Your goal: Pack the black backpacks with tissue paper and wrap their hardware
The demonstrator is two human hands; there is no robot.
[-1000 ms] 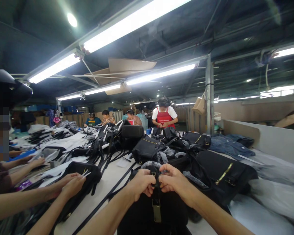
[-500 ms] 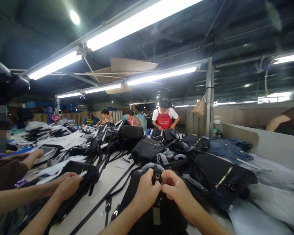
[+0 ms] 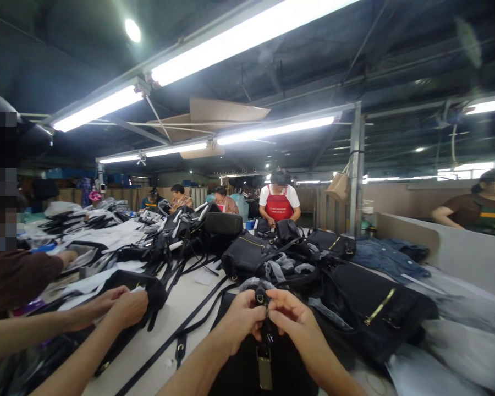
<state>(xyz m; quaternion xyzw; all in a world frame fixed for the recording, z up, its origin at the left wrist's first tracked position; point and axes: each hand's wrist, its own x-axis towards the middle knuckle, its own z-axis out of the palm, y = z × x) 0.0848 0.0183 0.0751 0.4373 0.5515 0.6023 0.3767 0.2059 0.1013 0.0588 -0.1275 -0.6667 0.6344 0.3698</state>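
A black bag [image 3: 231, 363] lies in front of me at the table's near side. My left hand [image 3: 244, 316] is closed, thumb and fingers pinching a short black strap [image 3: 261, 297] with a small metal ring at the top of the bag. From the other side my right hand [image 3: 291, 314] pinches the same strap, its fingertips nearly meeting the left ones. Exactly what lies between the fingertips is hidden. Below the hands hangs a gold-toned metal tag [image 3: 264, 374]. Grey plastic wrapping [image 3: 253, 283] covers a handle just behind the strap.
More black bags [image 3: 379, 308] lie to the right and ahead, with long straps [image 3: 173, 336] across the white table. At left, a co-worker's hands [image 3: 126, 308] work on another black bag. Denim cloth [image 3: 391, 256] and clear plastic [image 3: 466, 352] lie right. Several people sit or stand beyond.
My view has shifted slightly. My hands still pinch the strap, the fingers slightly rearranged, and the metal tag hangs a little lower. A person at far right has come further into view.
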